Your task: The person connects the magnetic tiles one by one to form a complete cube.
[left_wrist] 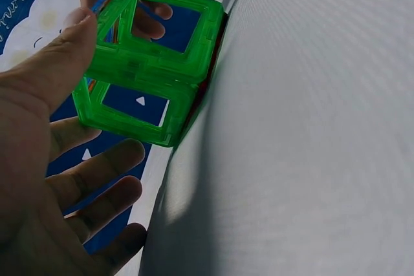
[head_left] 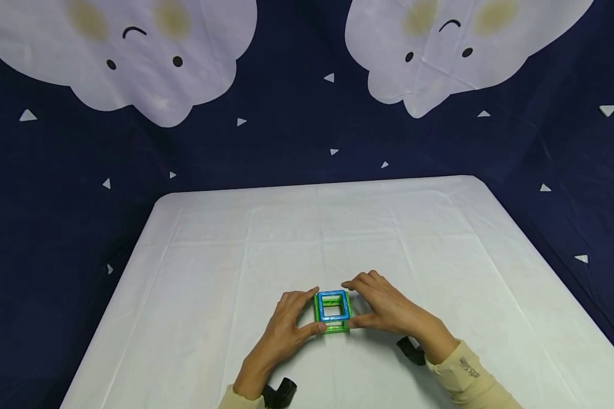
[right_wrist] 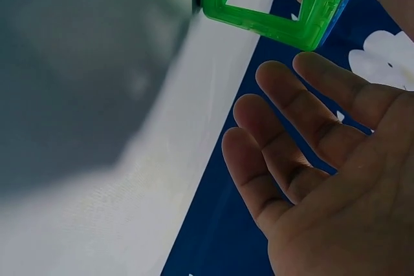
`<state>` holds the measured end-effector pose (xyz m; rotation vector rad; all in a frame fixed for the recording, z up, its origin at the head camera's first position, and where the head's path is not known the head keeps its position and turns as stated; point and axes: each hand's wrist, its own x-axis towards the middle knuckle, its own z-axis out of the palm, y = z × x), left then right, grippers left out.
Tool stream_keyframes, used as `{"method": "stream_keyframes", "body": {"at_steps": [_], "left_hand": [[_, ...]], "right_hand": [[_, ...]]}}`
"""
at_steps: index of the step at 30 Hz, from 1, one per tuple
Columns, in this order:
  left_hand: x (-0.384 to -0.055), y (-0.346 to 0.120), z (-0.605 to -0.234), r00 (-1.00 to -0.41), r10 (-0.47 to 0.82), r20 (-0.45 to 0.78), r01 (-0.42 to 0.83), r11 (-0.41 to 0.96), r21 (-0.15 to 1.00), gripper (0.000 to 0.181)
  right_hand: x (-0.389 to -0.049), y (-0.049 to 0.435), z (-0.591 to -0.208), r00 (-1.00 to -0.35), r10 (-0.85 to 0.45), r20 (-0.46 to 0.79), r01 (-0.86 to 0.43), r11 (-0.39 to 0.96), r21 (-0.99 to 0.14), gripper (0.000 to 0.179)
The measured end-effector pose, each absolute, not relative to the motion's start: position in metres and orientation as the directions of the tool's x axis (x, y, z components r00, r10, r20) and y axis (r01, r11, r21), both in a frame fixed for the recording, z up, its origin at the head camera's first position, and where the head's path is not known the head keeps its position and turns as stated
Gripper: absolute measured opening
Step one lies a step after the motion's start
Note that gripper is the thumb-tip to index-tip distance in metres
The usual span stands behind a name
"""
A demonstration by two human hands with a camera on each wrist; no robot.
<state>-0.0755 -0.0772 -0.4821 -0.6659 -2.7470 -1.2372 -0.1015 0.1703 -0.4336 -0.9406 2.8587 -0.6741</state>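
A small cube of magnetic tiles stands on the white table, with a blue square tile (head_left: 334, 318) on top and green square tiles (left_wrist: 155, 69) as its sides. Dark red shows along its base in the left wrist view. My left hand (head_left: 286, 324) holds the cube from the left, thumb at the near edge and index finger at the far corner. To the right, my right hand (head_left: 389, 307) has its thumb by the near corner and its index fingertip just off the far corner. Its fingers (right_wrist: 278, 134) are spread and loosely bent.
A white cloth covers the table (head_left: 225, 255), creased by folds. Behind and beside it hangs a dark blue cloth (head_left: 286, 153) printed with clouds and small white triangles. Black wrist mounts (head_left: 280, 393) show beneath both forearms.
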Motion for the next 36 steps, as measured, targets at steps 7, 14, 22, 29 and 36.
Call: {"method": "stream_keyframes", "body": {"at_steps": [7, 14, 22, 29, 36], "left_hand": [[-0.0761, -0.0771, -0.4814, -0.907, 0.361, 0.217, 0.399, 0.569, 0.719, 0.073], [-0.0769, -0.0769, -0.4818, -0.9, 0.361, 0.244, 0.415, 0.538, 0.733, 0.075], [-0.0784, -0.0771, -0.4847, -0.869, 0.391, 0.304, 0.48, 0.515, 0.71, 0.067], [-0.08, -0.0771, -0.4843, -0.851, 0.405, 0.335, 0.516, 0.52, 0.681, 0.065], [-0.0811, -0.0771, -0.4822, -0.848, 0.402, 0.346, 0.522, 0.518, 0.678, 0.067]], "right_hand": [[-0.1015, 0.1704, -0.4357, -0.811, -0.579, 0.085, -0.554, 0.713, -0.43, 0.063], [-0.1008, 0.1705, -0.438, -0.817, -0.57, 0.086, -0.543, 0.713, -0.444, 0.062], [-0.1001, 0.1714, -0.4413, -0.818, -0.568, 0.092, -0.543, 0.708, -0.452, 0.061], [-0.1004, 0.1716, -0.4417, -0.811, -0.575, 0.11, -0.555, 0.695, -0.458, 0.059], [-0.1005, 0.1719, -0.4414, -0.81, -0.574, 0.12, -0.559, 0.694, -0.455, 0.059]]}}
